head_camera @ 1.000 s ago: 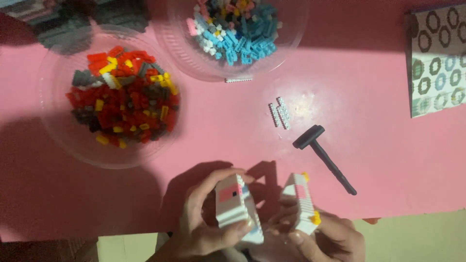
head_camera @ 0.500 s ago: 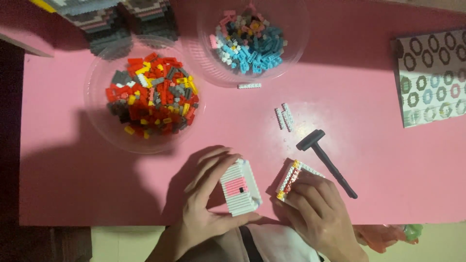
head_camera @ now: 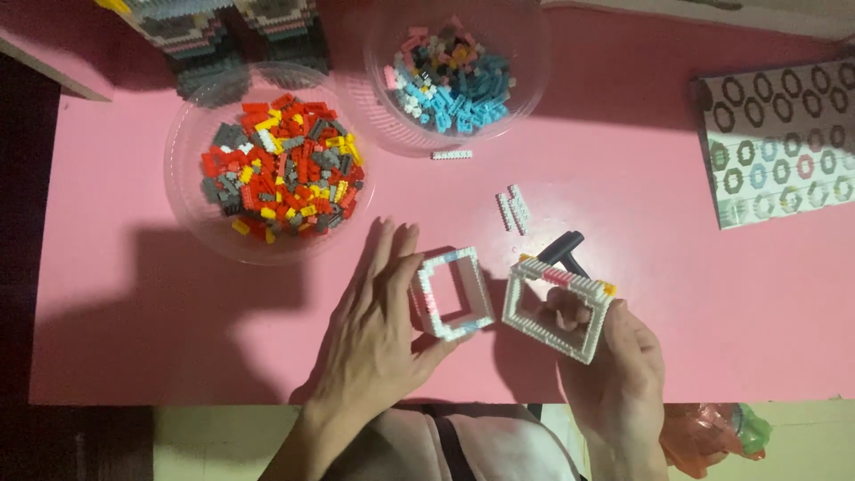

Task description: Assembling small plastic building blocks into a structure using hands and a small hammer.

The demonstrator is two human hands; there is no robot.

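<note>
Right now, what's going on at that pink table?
A person sits at a pink table with a small hollow square brick frame in each hand. The left hand holds one frame against the tabletop; the right hand holds the other frame tilted. Beyond them sit a clear bowl of red, grey and yellow bricks and a bowl of blue bricks.

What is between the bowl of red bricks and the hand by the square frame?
Nothing: in the head view only bare pink table lies between the bowl of red bricks and the left hand.

Two clear bowls [head_camera: 267, 240] [head_camera: 456, 134] of small bricks, a black tool [head_camera: 563, 248] and a ring-patterned sheet [head_camera: 784, 142] lie on the pink table [head_camera: 134, 312].
</note>
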